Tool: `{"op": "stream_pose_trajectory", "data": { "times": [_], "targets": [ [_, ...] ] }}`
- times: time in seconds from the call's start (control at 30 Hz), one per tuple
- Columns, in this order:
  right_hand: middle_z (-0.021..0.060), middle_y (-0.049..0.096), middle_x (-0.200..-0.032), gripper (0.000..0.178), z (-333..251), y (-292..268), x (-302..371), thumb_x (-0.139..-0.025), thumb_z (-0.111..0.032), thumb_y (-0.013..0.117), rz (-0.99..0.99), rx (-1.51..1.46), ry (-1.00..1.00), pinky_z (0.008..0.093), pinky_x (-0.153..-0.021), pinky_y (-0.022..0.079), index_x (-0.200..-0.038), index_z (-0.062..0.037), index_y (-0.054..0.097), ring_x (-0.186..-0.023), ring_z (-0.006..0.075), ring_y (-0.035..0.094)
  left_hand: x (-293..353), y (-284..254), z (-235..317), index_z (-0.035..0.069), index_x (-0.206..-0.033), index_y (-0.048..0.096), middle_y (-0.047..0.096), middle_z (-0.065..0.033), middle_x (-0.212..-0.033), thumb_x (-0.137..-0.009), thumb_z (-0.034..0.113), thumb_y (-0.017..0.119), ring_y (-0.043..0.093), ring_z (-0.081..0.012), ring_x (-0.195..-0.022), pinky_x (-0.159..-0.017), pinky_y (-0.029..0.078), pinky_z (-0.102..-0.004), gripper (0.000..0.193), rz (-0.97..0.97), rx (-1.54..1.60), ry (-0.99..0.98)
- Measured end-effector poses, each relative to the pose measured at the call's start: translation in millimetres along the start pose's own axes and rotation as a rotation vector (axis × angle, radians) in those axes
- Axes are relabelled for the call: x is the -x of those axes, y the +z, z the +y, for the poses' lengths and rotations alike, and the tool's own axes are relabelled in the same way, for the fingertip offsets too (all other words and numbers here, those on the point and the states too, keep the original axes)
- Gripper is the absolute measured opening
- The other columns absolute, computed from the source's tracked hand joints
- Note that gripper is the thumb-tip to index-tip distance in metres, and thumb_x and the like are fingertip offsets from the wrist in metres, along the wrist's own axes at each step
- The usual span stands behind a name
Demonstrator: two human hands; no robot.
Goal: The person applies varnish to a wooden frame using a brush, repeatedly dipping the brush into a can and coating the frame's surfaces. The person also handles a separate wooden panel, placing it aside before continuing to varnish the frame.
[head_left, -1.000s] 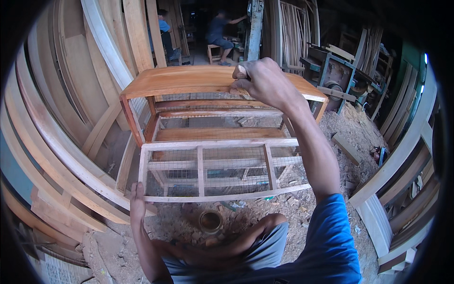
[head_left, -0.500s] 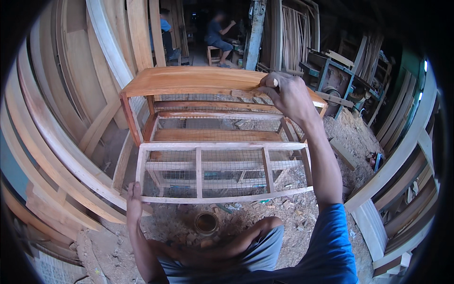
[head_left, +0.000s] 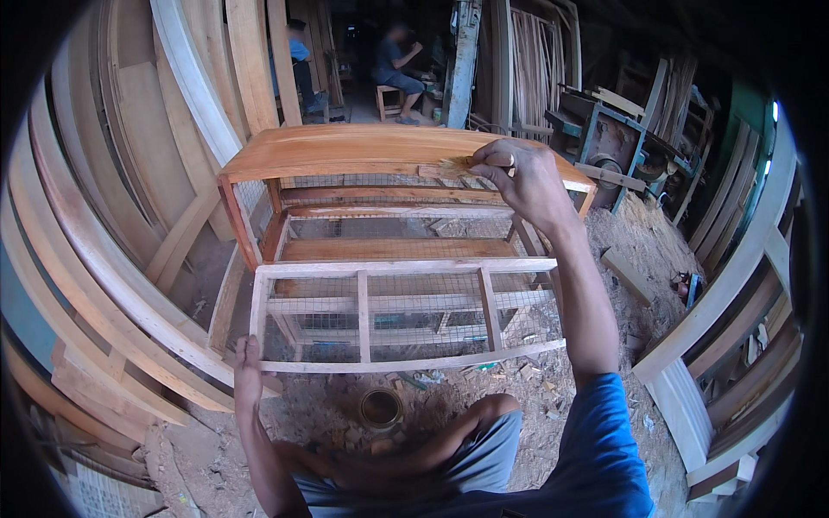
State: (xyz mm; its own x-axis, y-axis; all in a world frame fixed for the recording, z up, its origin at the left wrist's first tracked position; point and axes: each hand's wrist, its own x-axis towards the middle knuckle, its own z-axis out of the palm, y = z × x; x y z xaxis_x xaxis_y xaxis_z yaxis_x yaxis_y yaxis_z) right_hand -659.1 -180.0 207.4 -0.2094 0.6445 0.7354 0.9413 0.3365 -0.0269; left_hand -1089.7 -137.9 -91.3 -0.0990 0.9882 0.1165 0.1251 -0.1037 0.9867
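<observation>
In front of me stands a wooden cabinet with wire mesh, its top and upper front stained orange-brown. My right hand is closed around a paintbrush, whose pale bristles point left against the front edge of the top. Hinged out toward me at the cabinet's lower front is a paler mesh door frame, with bare-looking wood bars. At its near left corner, my left hand grips the wood. On the ground between the door and my legs sits a round open can.
Long planks lean along the left. A wooden frame rises at the right beside a pile of sawdust. Wood scraps litter the floor. Farther back are a machine stand and two people, one seated on a stool.
My right hand has turned and shifted slightly, with the brush's bristles now showing more plainly to its left. My left hand keeps its hold on the door corner.
</observation>
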Motion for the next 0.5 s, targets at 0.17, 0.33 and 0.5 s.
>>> {"op": "stream_pose_trajectory", "data": {
  "times": [0.17, 0.33, 0.5],
  "targets": [
    [0.0129, 0.073, -0.097, 0.011, -12.7, 11.9, 5.2, -0.086, -0.011, 0.072, 0.055, 0.162, -0.032, 0.0407, -0.079, 0.056, -0.091, -0.0014, 0.072, -0.085, 0.0313, 0.070, -3.5, -0.8, -7.8, 0.004, -0.125, 0.053, 0.060, -0.0080, -0.103, -0.105, 0.049, 0.045, 0.062, -0.0161, -0.077, -0.059, 0.051, -0.0287, 0.049, 0.009, 0.032, -0.009],
    [0.0126, 0.073, -0.100, 0.014, -27.5, 66.3, 17.6, -0.085, -0.011, 0.074, 0.330, -0.442, -0.303, 0.0379, -0.080, 0.057, -0.096, -0.0019, 0.073, -0.090, 0.0296, 0.071, -0.8, -1.7, 20.6, 0.000, -0.120, 0.061, 0.064, -0.0144, -0.107, -0.103, 0.036, 0.052, 0.064, -0.0244, -0.084, -0.070, 0.051, -0.0341, 0.040, 0.141, -0.550, 0.161],
    [0.0130, 0.074, -0.100, 0.020, -29.3, 92.6, 123.5, -0.079, -0.001, 0.079, 0.640, -0.530, 0.103, 0.0332, -0.079, 0.059, -0.097, -0.0012, 0.072, -0.091, 0.0262, 0.072, 19.3, 52.4, 95.9, 0.001, -0.104, 0.069, 0.065, -0.0173, -0.093, -0.091, 0.006, 0.066, 0.064, -0.0326, -0.087, -0.078, 0.050, -0.0422, 0.015, 0.382, -0.518, 0.624]
  ]
}}
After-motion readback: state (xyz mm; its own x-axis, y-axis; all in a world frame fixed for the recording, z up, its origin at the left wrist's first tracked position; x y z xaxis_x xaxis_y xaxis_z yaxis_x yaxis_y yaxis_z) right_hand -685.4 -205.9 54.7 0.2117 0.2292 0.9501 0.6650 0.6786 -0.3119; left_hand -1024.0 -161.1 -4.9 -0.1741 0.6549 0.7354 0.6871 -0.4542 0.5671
